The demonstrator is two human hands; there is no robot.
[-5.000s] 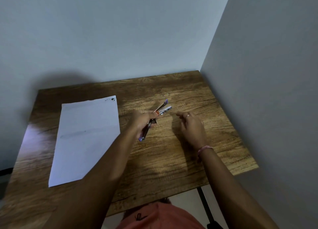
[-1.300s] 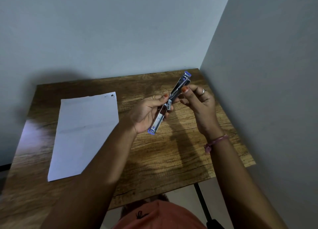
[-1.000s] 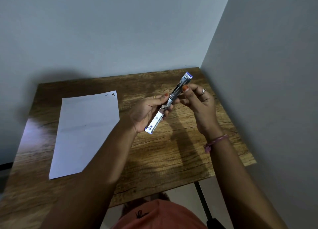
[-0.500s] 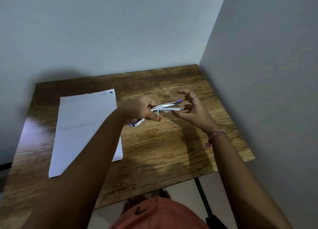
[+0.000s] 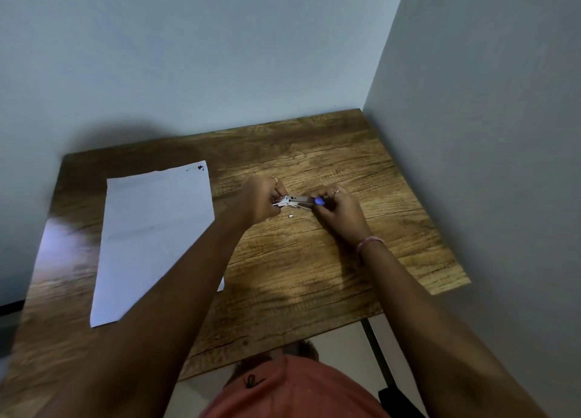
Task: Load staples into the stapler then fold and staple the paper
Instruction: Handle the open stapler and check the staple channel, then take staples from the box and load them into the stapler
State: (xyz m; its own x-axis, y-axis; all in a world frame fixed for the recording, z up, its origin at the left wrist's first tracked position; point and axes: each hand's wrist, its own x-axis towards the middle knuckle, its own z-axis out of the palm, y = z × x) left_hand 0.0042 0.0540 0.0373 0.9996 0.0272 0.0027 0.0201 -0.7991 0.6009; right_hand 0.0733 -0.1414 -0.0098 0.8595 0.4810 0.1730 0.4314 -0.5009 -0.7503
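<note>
Above the table (image 5: 314, 266), both hands grip the stapler (image 5: 297, 201).

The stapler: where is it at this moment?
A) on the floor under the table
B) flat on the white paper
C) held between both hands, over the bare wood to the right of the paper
C: the left hand and right hand grip the stapler at its two ends, apart from the paper.

Stapler (image 5: 297, 202) lowered from raised to near the table (image 5: 314, 260) — now level.
</note>
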